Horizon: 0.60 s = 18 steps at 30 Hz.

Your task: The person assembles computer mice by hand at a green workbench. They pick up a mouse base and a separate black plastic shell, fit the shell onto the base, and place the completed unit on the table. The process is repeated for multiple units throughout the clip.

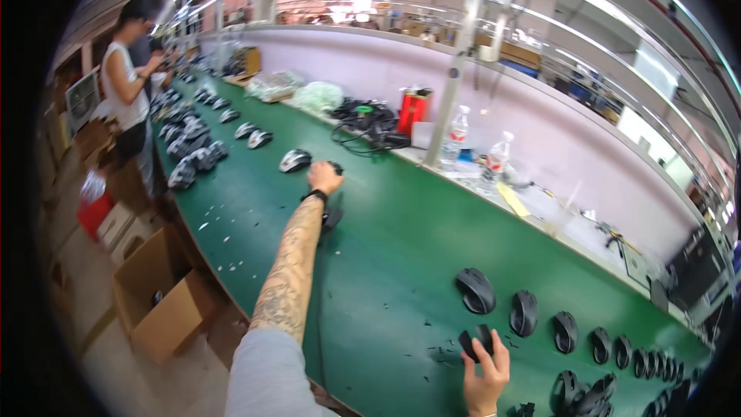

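My left arm stretches far across the green bench, and my left hand [326, 178] is closed on a dark computer mouse [335, 167], mostly hidden by the fingers. Next to it lies a silver-and-black mouse [295, 161]. Another dark object [332, 218], partly behind my wrist, rests on the bench. Low at the right, my right hand [486, 377] pinches small curved black plastic pieces [468, 345] between thumb and fingers. Beyond this hand sit a black mouse [475, 290] and a second black mouse [524, 313], heading a row that runs right.
Mice lie heaped along the bench's left side, near a person [127, 77] standing there. An open cardboard box [166, 293] is on the floor. Plastic bottles [455, 135], a red box [413, 110] and bagged parts [318, 97] line the back ledge. Black scraps dot the bench.
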Motion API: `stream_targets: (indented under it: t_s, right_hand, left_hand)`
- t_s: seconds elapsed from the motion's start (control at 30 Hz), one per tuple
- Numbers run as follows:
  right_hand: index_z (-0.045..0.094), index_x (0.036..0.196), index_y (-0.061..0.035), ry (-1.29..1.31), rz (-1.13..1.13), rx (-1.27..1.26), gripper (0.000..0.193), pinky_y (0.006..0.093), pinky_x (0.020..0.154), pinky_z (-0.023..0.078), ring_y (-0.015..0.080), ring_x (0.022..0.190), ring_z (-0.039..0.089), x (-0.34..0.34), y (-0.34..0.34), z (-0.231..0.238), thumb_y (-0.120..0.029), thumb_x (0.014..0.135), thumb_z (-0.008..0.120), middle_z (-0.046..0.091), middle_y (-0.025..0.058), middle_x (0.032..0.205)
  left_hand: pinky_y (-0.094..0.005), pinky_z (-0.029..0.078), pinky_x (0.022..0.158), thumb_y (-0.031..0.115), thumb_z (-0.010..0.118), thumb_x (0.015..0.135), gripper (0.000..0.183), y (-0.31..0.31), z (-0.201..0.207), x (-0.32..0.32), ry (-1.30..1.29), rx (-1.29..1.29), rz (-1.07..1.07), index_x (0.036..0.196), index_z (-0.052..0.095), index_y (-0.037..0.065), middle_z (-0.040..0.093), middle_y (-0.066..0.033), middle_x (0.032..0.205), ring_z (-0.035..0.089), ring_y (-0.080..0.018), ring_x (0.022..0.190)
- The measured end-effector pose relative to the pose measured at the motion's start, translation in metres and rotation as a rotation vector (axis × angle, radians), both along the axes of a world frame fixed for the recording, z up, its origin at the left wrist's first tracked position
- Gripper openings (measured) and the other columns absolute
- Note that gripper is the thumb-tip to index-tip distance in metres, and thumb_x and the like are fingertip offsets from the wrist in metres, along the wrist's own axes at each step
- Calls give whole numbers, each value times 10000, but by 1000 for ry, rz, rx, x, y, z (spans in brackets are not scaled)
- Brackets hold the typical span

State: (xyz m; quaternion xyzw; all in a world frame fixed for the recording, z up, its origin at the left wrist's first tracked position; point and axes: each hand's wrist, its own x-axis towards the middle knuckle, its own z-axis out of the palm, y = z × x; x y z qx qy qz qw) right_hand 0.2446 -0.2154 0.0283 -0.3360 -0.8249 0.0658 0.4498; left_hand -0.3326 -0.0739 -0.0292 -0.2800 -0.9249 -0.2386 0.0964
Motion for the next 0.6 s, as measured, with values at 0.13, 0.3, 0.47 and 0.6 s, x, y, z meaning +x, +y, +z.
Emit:
stream_targets:
  t_s: [0.13, 0.3, 0.47, 0.6]
  right_hand:
    - [645, 1091, -62, -40, -49, -65, 456, 423, 887, 458, 359, 1071, 547, 8, -2, -7, 22, 650, 728, 538, 178, 1261]
    - [686, 982, -72, 12, -36, -1, 374, 386, 811, 489, 346, 972, 586, 1, -3, -7, 10, 625, 762, 574, 180, 1206]
    - [675, 1000, -49, 10, -93, -22, 410, 379, 796, 486, 333, 931, 588, -1, -5, -5, -14, 604, 777, 578, 175, 1194]
    - [666, 1023, -26, 37, -91, -73, 465, 353, 740, 497, 279, 880, 587, -1, -9, -4, -33, 575, 791, 581, 170, 1163]
  left_hand:
    - [-404, 442, 919, 267, 818, 578, 655, 24, 1, 35, 21, 148, -69, 1082, 527, -34, 490, -209, 1114, 518, -341, 1068]
    - [-399, 447, 908, 234, 842, 497, 723, -7, 30, 68, -16, 128, -293, 1072, 495, -34, 474, -205, 1104, 515, -346, 1033]
    - [-403, 463, 882, 212, 863, 487, 727, -41, 63, 182, -82, 473, -623, 1047, 451, 0, 502, -142, 1058, 521, -283, 1013]
    - [-344, 474, 865, 189, 867, 601, 696, -80, 77, 263, -778, 823, -944, 1080, 393, 14, 531, -95, 1066, 549, -179, 995]
